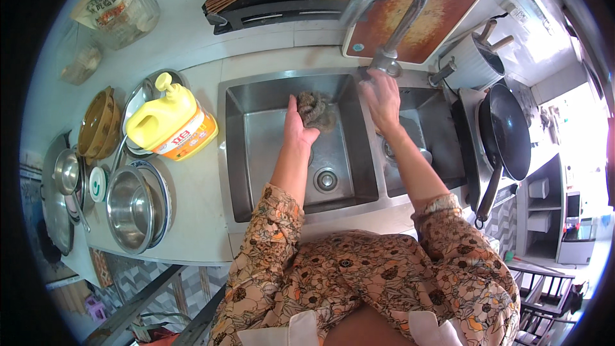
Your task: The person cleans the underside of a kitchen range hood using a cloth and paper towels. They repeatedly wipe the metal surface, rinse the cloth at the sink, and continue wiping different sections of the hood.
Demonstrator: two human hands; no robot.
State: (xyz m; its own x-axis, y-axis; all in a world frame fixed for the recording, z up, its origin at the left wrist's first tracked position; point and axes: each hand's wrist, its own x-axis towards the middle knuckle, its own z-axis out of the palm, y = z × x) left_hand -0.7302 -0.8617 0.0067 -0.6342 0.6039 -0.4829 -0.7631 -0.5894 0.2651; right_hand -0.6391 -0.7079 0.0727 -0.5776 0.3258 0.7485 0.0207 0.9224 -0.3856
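The person's left hand (296,129) grips a grey-brown scrubbing cloth (312,109) above the far part of the sink's left basin (263,138). The right hand (383,104), blurred, reaches over the right basin (418,98) to the base of the curved metal faucet (411,16); whether its fingers close on anything cannot be told. Left of the sink, a yellow handled jug (163,115) stands on the worktop (202,186), its orange-and-white label (190,134) bearing large white characters. Nearer lies a stainless-steel bowl (128,208). Far left, a clear container (138,22) holds a packet (106,3) with dark printed characters. A black frying pan (509,131) sits to the right.
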